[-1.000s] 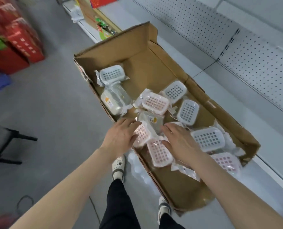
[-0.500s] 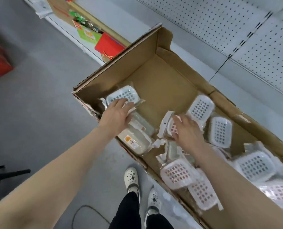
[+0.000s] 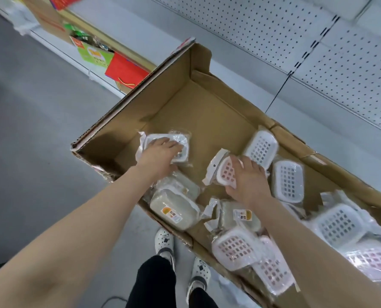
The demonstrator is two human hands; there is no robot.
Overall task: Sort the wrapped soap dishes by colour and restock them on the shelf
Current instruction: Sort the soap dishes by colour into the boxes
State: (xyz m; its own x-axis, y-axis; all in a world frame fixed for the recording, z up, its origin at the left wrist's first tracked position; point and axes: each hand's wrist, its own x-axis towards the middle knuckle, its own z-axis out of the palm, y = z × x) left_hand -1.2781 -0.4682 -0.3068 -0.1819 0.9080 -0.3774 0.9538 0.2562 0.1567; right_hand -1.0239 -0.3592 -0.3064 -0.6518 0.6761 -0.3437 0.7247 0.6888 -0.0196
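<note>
Head camera looks down into an open cardboard box (image 3: pixel 203 112) that lies along the lower shelf (image 3: pixel 234 70), its near side hanging out over the grey floor (image 3: pixel 40 130). The left hand (image 3: pixel 160 156) holds a white soap dish (image 3: pixel 178 138) in clear wrap near the box's left end, fingers laid across its top and the thumb hooked at its near edge. The right hand (image 3: pixel 247 181) grips a pink soap dish (image 3: pixel 225 172) in the middle of the box; the dish is tipped up on its edge, with the thumb along its near rim and the fingers over its far side, the fingertips touching a neighbouring white dish (image 3: pixel 260 147) that leans against the box's far wall. Another white dish (image 3: pixel 287 181) lies just right of the right hand, and a third white one (image 3: pixel 338 223) lies further right. Two beige dishes (image 3: pixel 174 210) with orange labels sit against the near wall, one under each forearm. Two pink dishes (image 3: pixel 236 250) overlap beside the right forearm, and a blurred pink one (image 3: pixel 372 258) lies at the right edge. The far left part of the box floor is bare cardboard. White pegboard (image 3: pixel 318 52) backs the shelf. Further left on the shelf sit a red packet (image 3: pixel 127 67) and a green one (image 3: pixel 94 54). Below, the person's white clogs (image 3: pixel 164 241) stand on the floor just beside the box.
</note>
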